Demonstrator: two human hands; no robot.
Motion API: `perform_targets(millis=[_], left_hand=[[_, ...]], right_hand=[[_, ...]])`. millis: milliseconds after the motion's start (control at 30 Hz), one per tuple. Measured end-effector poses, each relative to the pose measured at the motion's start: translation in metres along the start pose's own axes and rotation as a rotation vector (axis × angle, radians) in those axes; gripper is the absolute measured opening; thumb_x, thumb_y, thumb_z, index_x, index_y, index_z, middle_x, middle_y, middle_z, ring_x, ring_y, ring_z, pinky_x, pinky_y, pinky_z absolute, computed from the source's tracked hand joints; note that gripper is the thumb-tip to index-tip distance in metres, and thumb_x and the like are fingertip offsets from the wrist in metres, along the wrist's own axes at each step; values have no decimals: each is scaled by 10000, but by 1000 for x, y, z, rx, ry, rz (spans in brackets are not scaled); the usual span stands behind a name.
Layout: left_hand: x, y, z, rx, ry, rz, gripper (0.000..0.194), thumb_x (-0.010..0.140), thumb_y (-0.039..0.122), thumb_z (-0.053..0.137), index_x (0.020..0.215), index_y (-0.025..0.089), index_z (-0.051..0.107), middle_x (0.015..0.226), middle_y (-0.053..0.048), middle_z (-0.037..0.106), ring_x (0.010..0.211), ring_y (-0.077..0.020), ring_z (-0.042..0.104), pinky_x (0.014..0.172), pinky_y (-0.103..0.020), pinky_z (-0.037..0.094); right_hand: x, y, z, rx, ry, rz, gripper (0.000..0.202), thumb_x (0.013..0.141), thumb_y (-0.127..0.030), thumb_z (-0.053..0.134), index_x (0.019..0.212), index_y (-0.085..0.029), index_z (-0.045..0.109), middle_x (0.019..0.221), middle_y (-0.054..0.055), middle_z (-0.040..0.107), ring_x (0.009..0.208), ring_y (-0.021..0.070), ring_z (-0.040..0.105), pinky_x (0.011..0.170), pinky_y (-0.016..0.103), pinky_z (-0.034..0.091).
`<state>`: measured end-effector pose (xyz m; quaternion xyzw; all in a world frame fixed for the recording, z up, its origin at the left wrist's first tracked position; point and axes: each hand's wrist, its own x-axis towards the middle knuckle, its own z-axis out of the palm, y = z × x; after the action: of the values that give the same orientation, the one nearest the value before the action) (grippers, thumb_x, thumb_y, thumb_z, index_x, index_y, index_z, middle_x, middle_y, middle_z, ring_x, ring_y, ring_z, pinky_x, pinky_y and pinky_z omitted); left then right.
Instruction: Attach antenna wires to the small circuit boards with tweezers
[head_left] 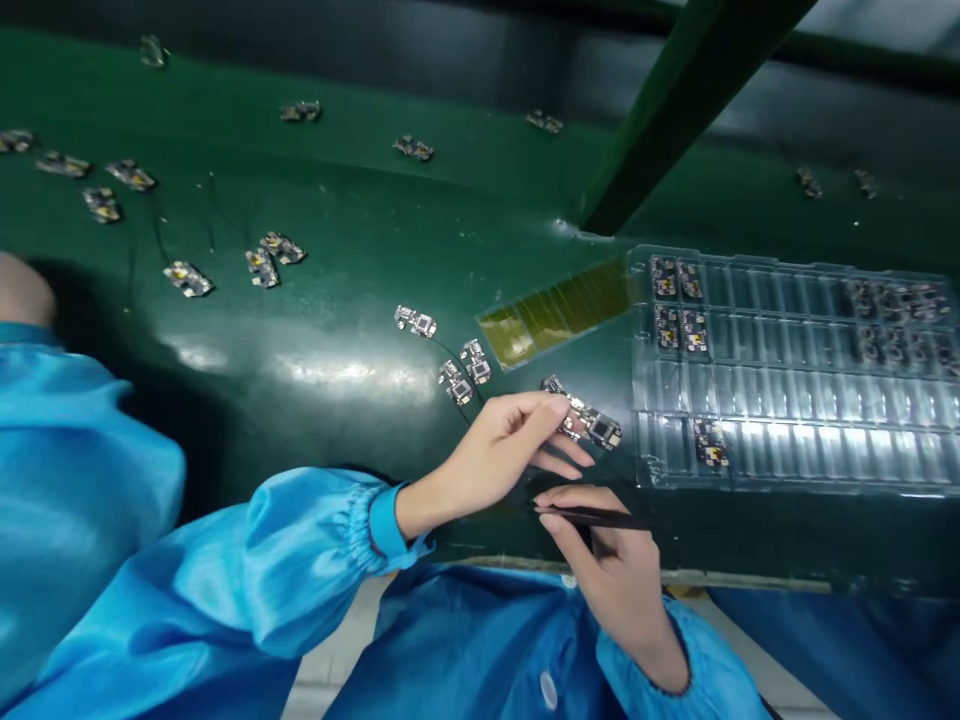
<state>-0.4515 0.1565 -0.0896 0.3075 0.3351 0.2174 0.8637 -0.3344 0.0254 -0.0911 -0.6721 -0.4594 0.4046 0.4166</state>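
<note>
My left hand (499,445) pinches a small circuit board (600,428) between thumb and index finger, its other fingers spread beneath. The board's chip side faces up, and part of it is hidden by the fingers. Just below, my right hand (611,555) grips dark tweezers (592,516) that lie almost level. Their tips are near the fingertips, with nothing visible between them. Left of my left hand lie loose boards (416,321) with thin wires. A sheet of amber film strips (555,314) rests above the hands.
A clear compartment tray (795,390) on the right holds several boards. More boards (187,279) are scattered over the green table (337,300). A green post (675,110) rises at the back. Another person's blue sleeve (82,450) is at the left edge.
</note>
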Motion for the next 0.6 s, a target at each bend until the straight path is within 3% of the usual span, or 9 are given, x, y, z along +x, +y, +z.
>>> perform_targets(millis=[233, 600], left_hand=[[8, -12, -10, -254, -132, -74, 297, 857, 409, 728, 780, 127, 674, 742, -35, 721, 782, -153, 748, 819, -259, 590], [10, -13, -8, -254, -90, -104, 259, 810, 361, 776, 742, 127, 689, 764, -6, 674, 799, -133, 712, 926, -314, 543]], right_hand=[[-2, 7, 0, 22, -31, -49, 179, 876, -145, 675, 986, -287, 668, 947, -11, 739, 908, 149, 726, 831, 257, 601], [-2, 10, 2, -15, -62, -59, 92, 897, -195, 656, 964, -255, 668, 930, 24, 735, 905, 186, 720, 833, 318, 594]])
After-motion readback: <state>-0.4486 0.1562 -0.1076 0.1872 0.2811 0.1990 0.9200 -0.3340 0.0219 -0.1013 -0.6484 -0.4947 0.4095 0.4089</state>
